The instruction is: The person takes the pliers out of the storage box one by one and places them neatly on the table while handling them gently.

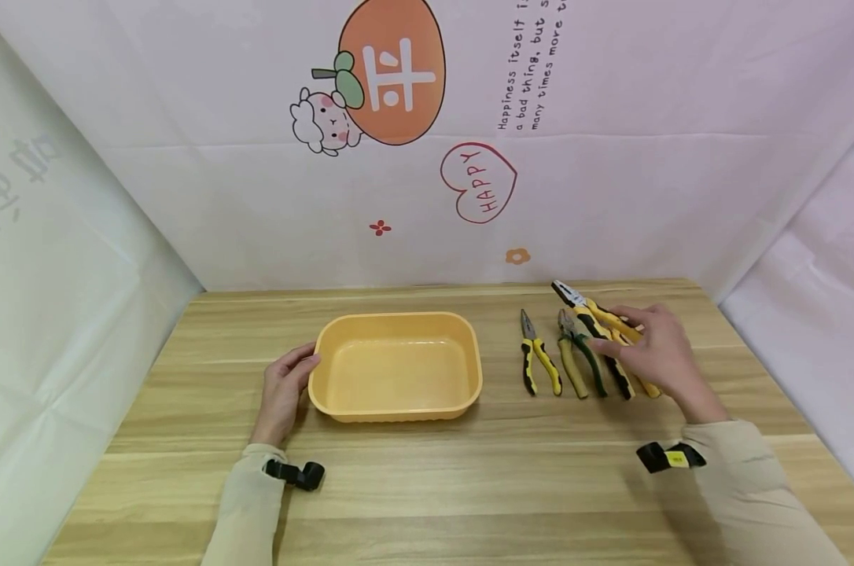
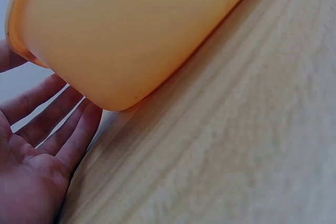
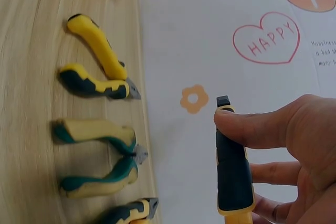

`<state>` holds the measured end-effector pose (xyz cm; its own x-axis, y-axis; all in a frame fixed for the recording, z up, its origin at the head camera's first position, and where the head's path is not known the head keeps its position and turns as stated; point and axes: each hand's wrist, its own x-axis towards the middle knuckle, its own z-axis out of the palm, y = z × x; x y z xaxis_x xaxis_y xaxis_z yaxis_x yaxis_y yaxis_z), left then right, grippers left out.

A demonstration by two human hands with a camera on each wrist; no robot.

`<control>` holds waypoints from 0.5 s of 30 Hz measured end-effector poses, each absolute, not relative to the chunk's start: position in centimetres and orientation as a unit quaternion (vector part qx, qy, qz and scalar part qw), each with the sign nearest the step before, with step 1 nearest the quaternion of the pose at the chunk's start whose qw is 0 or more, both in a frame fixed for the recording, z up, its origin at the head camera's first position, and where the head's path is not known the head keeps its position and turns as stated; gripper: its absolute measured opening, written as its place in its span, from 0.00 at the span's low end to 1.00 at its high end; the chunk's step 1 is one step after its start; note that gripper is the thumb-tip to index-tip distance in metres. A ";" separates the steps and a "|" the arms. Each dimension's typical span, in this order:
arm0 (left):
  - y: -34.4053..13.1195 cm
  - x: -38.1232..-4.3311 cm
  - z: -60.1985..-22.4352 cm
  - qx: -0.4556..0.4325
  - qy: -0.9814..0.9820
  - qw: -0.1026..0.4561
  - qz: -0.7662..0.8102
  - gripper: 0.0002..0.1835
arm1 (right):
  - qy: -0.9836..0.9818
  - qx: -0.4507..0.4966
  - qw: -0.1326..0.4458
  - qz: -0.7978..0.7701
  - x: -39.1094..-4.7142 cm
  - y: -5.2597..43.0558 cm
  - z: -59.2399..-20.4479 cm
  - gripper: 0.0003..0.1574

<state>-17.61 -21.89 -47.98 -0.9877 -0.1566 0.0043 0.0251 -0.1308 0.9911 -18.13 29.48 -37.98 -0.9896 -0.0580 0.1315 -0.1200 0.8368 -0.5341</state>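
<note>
A yellow-orange plastic tub [image 1: 395, 414] stands on the table. My left hand [image 1: 284, 391] holds its left end, thumb at the rim and the other fingers [image 2: 79, 129] against the outer wall. At the right, my right hand [image 1: 657, 350] grips a pair of pliers [image 1: 568, 293] with yellow-and-black handles, thumb pressed on a black grip in the right wrist view. Below that hand lies another yellow-and-black pair of pliers [image 3: 128, 213], partly covered. Green-and-tan-handled pliers [image 1: 574, 358] and yellow-and-black long-nose pliers [image 1: 528, 334] lie to its left, handles spread.
The wooden table [image 1: 413, 479] meets a white cloth backdrop [image 1: 271, 220] with printed cartoons and lettering at the back. Similar white cloth hangs on the left [image 1: 66, 314] and right. A small camera on a strap [image 1: 303, 475] sits on each wrist.
</note>
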 end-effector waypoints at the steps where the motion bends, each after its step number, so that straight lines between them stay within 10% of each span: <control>1: -21.9 -17.6 -48.0 0.050 -0.657 0.060 -0.750 0.21 | -0.957 0.045 0.056 0.281 -18.1 29.7 -38.0 0.45; 15: -21.9 -17.6 -48.1 0.051 -0.654 0.061 -0.753 0.21 | -0.956 -0.001 0.046 0.290 -18.2 32.6 -38.9 0.46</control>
